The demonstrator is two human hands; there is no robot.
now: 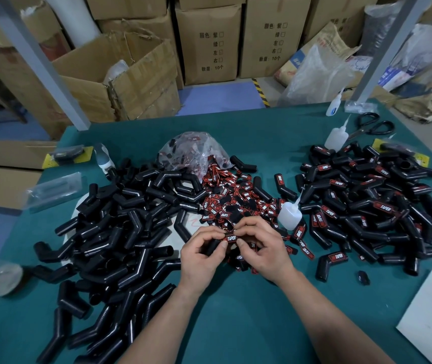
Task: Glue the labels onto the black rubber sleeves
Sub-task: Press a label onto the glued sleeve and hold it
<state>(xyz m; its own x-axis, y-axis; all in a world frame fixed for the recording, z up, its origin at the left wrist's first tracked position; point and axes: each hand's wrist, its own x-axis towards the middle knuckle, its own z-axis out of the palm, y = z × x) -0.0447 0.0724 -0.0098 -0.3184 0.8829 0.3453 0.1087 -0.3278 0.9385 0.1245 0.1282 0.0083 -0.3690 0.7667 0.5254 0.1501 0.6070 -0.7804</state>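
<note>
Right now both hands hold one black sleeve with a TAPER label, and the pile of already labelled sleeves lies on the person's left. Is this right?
Only the side is wrong: the head view shows the labelled pile on the person's right; the left pile is plain. The left hand and right hand do hold the sleeve and label.

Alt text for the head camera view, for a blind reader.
The left hand and right hand pinch a TAPER label against a black rubber sleeve over a green table. Plain sleeves pile at left, labelled sleeves at right.
</note>
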